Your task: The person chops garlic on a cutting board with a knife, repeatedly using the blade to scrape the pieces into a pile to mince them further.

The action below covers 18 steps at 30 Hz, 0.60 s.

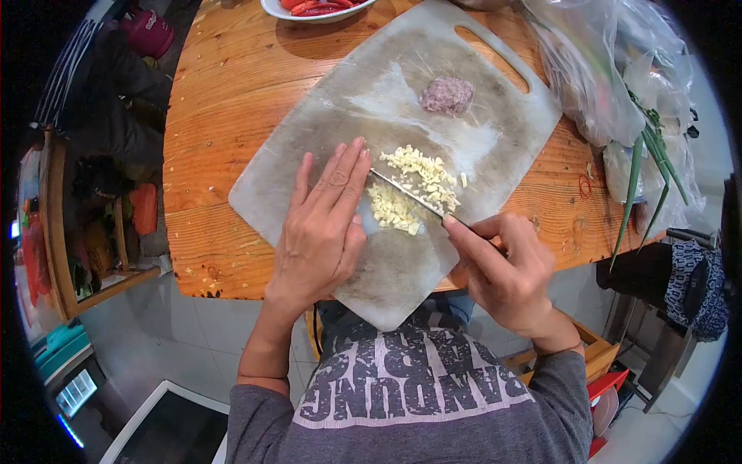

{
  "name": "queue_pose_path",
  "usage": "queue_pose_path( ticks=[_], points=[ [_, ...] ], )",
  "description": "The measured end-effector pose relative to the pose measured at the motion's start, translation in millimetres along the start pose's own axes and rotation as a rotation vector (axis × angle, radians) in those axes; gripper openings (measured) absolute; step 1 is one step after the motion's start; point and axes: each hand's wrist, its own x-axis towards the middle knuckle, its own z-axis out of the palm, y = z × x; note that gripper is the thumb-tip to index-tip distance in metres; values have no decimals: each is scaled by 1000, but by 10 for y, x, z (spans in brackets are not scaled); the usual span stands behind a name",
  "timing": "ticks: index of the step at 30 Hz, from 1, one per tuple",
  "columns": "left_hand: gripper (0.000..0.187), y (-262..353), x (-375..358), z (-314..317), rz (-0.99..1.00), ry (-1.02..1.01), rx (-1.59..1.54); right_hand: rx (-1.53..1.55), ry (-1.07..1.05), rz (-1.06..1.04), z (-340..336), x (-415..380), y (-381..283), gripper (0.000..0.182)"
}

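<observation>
My right hand [506,267] is closed around the handle of a knife [407,192], its narrow blade slanting up and left across the board. Chopped garlic [421,172], pale yellow and in small bits, lies in piles on both sides of the blade. My left hand [325,224] rests flat on the grey-white cutting board [301,139], fingers stretched out, their tips close to the knife's point. A small mound of minced purplish-pink stuff [447,95], perhaps shallot, sits higher on the board, below its handle slot.
The board lies on a wooden table [216,155], its lower corner jutting over the near edge. At the top is a white bowl [318,11] of red chillies. Plastic bags [595,69] and green onion leaves [653,155] lie at right, beside a red rubber band [584,185].
</observation>
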Motion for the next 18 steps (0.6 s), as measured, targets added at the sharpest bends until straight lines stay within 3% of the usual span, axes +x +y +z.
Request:
queue_pose_path(
  ticks=[13, 18],
  points=[
    [71, 8, -2, 30, -8, -1, -43, 68, 46, 127, 6, -144, 105, 45],
    [70, 4, -4, 34, -7, 18, -29, 239, 87, 98, 14, -208, 44, 42]
  ],
)
